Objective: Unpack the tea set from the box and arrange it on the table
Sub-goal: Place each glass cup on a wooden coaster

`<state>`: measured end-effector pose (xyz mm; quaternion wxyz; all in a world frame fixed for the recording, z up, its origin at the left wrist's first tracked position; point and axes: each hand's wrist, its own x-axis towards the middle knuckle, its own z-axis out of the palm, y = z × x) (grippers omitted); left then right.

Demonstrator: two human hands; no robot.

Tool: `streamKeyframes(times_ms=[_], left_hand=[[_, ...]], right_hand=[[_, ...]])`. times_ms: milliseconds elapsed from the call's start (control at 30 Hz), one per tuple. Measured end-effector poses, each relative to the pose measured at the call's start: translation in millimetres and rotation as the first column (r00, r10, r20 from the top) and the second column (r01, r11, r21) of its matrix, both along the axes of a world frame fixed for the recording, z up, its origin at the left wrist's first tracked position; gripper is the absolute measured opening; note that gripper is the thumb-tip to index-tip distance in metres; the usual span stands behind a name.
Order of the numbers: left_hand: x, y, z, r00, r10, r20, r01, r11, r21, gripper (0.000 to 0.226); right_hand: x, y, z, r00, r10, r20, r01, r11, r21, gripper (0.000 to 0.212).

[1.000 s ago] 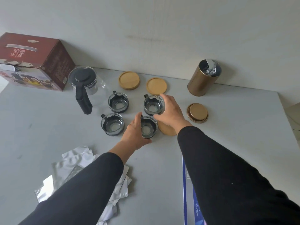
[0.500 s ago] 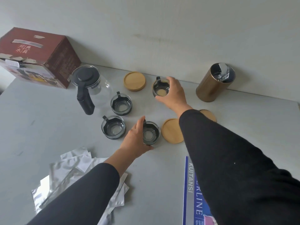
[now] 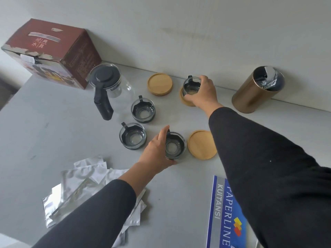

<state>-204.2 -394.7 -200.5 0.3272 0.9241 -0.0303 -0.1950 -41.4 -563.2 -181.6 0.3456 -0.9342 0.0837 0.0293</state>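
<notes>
Grey table [image 3: 53, 136]: right hand [image 3: 202, 93] fingers grasp glass cup [image 3: 191, 86], seemingly over wooden coaster [image 3: 186, 102]; left hand [image 3: 157, 151] grasps second cup [image 3: 174, 146].

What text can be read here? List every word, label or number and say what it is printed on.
"PAPERLINE": blue booklet at the near table edge.
"KUITANSI": grey strip on the same booklet.
Four pale Chinese characters on top of the red box: visible, but too blurred to read with certainty.
Fine print on the box's side and its white sticker: too small to read.
Glass cups, wooden coasters, teapot, gold canister, foil packets: no text visible.
</notes>
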Motion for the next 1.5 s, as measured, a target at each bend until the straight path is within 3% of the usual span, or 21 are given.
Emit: streamKeyframes(times_ms=[100,233,500,700,867,1367,1500], left_hand=[[-1,0,0,1.000,0.001,0.007,-0.001,1.000,-0.007,0.111],[-2,0,2,1.000,0.000,0.016,0.001,1.000,-0.019,0.112],[-3,1,9,0.999,-0.043,0.006,0.043,0.998,-0.036,0.116],[-3,3,9,0.998,-0.066,0.000,0.066,0.997,-0.049,0.112],[-6,6,5,0.998,-0.063,0.003,0.063,0.996,-0.064,0.112],[-7,4,-4,1.000,-0.022,0.020,0.023,0.996,-0.086,0.114],[-8,2,-1,0.999,0.024,0.042,-0.021,0.997,-0.081,0.110]], right_hand=[[-11,-4,4,0.999,0.027,0.031,-0.027,1.000,0.004,0.097],[-52,-13,6,0.992,0.007,0.124,0.001,0.998,-0.066,0.090],[-140,-27,5,0.947,0.213,-0.241,-0.249,0.960,-0.130,0.086],[-152,-20,0,0.921,0.220,-0.321,-0.297,0.931,-0.214,0.092],[-132,-11,1,0.941,0.180,-0.285,-0.246,0.945,-0.215,0.090],[-86,13,-9,0.934,0.269,-0.233,-0.320,0.921,-0.221,0.084],[-101,5,-7,0.981,0.183,-0.057,-0.191,0.953,-0.233,0.058]])
